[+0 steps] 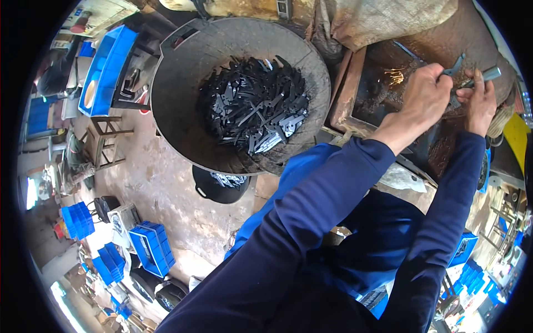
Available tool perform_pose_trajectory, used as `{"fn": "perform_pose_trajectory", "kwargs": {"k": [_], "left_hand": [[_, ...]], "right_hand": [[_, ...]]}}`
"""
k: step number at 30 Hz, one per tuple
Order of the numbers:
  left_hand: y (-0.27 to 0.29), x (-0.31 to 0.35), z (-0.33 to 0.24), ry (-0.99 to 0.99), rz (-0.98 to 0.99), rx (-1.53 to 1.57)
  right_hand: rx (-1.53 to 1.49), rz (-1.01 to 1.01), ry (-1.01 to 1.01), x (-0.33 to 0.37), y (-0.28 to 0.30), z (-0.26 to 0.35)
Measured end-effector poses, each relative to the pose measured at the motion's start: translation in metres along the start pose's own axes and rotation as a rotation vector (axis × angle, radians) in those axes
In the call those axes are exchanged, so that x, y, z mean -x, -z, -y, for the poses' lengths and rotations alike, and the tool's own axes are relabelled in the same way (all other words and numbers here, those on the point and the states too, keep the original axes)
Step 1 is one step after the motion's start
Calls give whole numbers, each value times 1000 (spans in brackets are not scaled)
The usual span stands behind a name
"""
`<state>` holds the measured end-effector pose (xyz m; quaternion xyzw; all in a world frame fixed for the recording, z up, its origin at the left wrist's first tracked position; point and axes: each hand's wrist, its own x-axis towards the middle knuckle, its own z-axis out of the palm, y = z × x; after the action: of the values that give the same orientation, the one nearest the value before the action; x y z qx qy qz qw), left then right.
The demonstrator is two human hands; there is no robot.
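My left hand [425, 93] is over the brown workbench at the upper right, its fingers closed on a small flat blue-grey metal piece [456, 65]. Part of that piece lies hidden behind my fingers. Close beside it, my right hand [479, 104] has its thumb and fingers closed around a short silver metal cylinder [491, 73], whose rounded end sticks out to the right. The two hands nearly meet. To their left stands a large round grey pan [172, 105] heaped with dark flat metal pieces [252, 102], some of them shinier at the near side.
A wooden-edged trough [347, 91] borders the bench by my left wrist. A black bucket [222, 191] with shiny pieces stands under the pan. Blue crates [151, 248] and a wooden stool [105, 141] are on the floor to the left. A sack-like cloth [388, 19] hangs above the bench.
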<state>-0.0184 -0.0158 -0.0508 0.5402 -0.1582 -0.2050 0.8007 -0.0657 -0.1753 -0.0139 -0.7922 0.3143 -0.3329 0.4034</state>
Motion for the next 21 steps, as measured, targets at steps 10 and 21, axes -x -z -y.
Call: {"fn": "perform_pose_trajectory", "kwargs": {"k": [10, 21], "left_hand": [[-4, 1, 4, -54, -34, -104], [-8, 5, 5, -44, -29, -235]], "right_hand": [[14, -13, 21, -9, -1, -18], [15, 39, 186, -29, 7, -41]]}}
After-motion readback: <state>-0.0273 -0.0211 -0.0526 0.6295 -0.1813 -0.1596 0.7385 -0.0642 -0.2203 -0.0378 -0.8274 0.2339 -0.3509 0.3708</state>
